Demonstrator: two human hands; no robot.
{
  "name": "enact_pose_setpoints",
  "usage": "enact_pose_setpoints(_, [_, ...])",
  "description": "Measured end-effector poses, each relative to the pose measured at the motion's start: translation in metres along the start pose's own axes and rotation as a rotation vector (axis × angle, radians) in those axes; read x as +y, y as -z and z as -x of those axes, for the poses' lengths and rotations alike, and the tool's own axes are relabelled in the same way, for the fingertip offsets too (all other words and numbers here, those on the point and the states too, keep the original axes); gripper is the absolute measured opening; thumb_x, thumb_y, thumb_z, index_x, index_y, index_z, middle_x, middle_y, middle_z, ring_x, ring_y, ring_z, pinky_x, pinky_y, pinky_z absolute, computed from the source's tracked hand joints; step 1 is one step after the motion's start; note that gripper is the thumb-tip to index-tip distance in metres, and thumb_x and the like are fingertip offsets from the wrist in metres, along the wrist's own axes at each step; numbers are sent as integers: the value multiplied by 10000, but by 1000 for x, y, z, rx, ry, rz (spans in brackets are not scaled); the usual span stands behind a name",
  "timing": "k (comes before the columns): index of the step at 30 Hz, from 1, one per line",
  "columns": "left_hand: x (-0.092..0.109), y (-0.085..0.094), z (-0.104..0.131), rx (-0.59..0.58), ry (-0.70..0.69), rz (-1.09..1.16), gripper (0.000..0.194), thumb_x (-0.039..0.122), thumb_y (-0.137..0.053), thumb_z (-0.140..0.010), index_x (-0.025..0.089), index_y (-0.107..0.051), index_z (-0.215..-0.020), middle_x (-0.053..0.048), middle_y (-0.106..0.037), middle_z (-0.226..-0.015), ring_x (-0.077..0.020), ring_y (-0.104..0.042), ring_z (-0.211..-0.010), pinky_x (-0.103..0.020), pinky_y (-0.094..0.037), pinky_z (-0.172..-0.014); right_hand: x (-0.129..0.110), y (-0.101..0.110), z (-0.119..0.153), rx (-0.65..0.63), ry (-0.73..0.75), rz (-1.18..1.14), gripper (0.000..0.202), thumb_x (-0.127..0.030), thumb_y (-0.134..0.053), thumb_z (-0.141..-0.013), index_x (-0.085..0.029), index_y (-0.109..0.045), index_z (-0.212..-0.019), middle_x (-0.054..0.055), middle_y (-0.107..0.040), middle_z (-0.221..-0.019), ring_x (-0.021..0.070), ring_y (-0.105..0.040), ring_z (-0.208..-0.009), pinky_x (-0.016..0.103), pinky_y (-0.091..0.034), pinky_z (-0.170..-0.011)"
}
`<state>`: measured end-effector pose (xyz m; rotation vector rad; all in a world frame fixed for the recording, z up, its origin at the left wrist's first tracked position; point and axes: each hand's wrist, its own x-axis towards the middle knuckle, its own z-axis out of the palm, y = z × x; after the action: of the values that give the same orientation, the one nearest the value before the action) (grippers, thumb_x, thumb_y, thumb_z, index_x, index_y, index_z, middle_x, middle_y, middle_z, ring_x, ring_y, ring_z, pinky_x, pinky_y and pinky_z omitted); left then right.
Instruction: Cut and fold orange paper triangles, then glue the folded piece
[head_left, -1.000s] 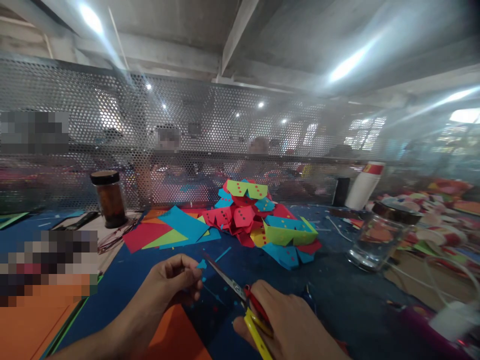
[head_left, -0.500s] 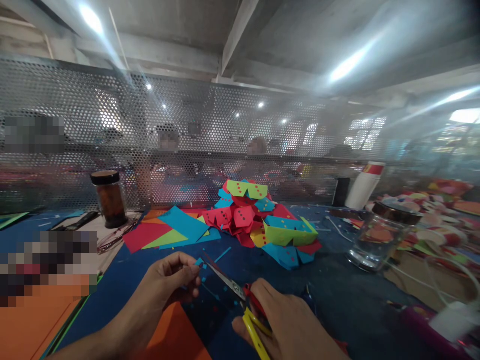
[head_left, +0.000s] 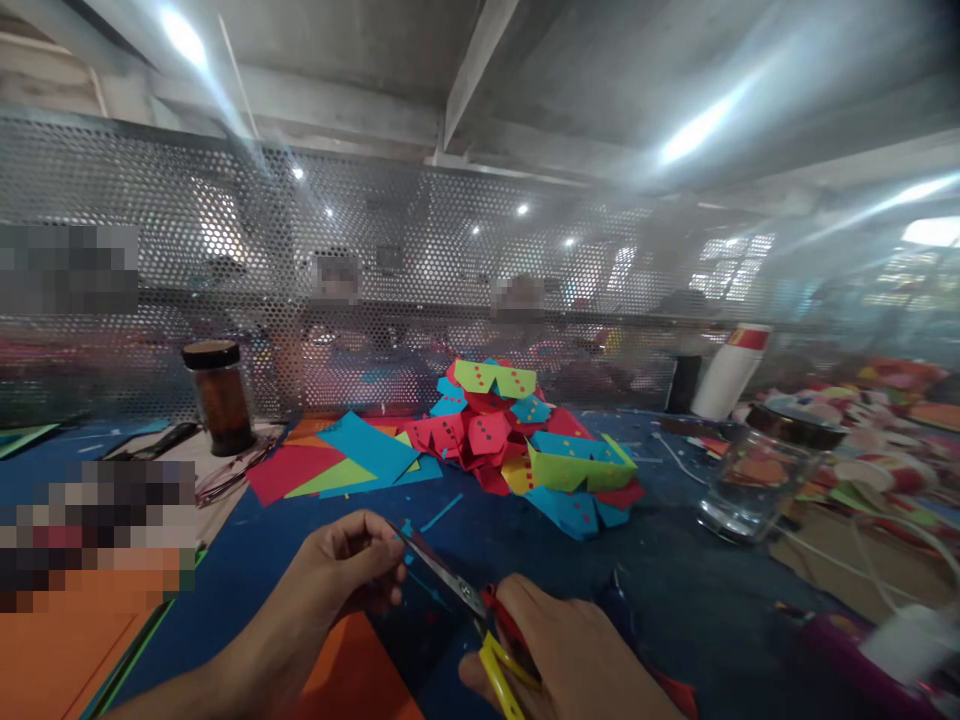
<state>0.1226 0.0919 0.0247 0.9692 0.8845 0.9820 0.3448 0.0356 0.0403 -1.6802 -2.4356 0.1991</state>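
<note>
My left hand is closed in a pinch beside the scissor tips, and what shows of its small piece of blue paper is just a sliver at the fingertips. The scissors, with one red and one yellow handle loop, are gripped in my right hand. Their blades look nearly together and point up-left to the left fingertips. Beneath my hands lie tiny blue scraps on the dark blue tabletop and an orange sheet.
Folded, dotted paper pieces form a pile ahead, with flat coloured sheets to its left. A dark-filled jar stands at left, a clear glass jar at right. Orange sheets lie near left. A perforated metal screen rises behind.
The scissor blades have come closer together at the left fingertips. Less of the blue paper shows now. Both hands have shifted only slightly.
</note>
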Motion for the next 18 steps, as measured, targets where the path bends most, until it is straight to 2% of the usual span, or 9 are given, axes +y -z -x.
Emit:
enact_pose_setpoints(7, [0, -1, 1, 5, 10, -16, 451, 501, -886, -537, 165, -618, -674, 15, -665, -585, -95, -600, -503, -172, -432, -489, 3, -2, 0, 39, 31, -16, 296, -431, -607, -835, -194, -481, -710, 59, -684, -705, 176, -612, -469, 243, -191, -387])
enact_pose_setpoints(13, [1, -2, 2, 14, 9, -14, 446, 490, -889, -534, 169, -611, -671, 20, -660, -588, -99, -606, -514, -178, -436, -495, 3, -4, 0, 16, 19, -41, 284, -404, -624, -828, -190, -477, -714, 78, -708, -773, 168, -618, -474, 243, -213, -394])
enact_pose_setpoints(18, [2, -3, 2, 10, 10, -19, 449, 483, -896, -520, 167, -614, -669, 17, -657, -582, -102, -604, -514, -186, -438, -500, 5, -4, 0, 25, 23, -39, 288, -410, -616, -840, -198, -463, -718, 71, -707, -754, 213, -658, -546, 255, -223, -426])
